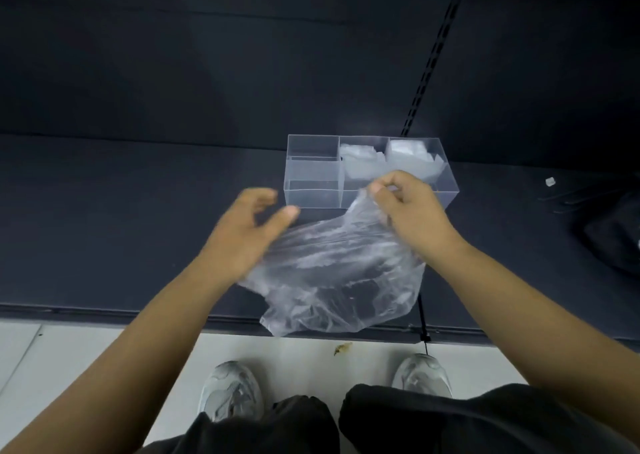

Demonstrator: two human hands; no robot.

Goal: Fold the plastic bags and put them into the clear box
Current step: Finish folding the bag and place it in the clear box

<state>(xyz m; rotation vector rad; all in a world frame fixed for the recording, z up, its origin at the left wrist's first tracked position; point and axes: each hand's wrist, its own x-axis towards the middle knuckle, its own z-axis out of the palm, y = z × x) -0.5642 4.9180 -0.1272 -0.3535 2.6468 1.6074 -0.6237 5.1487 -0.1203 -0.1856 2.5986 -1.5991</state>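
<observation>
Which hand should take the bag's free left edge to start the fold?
Left. The left hand is open, right at the bag's left edge, holding nothing. The right hand already pinches the bag's top edge.

The plastic bag (332, 273) is thin, clear film, crinkled and creased, with soft glossy streaks where light catches it. The clear box (311, 197) is hard transparent plastic with smooth, shiny walls and dividers. The folded bags (360, 166) inside it look milky and slightly glossy where the layers stack. The shelf (121, 218) beneath is dark and matt, with a smooth, even face. The floor (69, 360) is pale, smooth and faintly shiny. The shoes (231, 391) are grey with textured uppers. The trousers (467, 422) are dark, matt cloth.
</observation>
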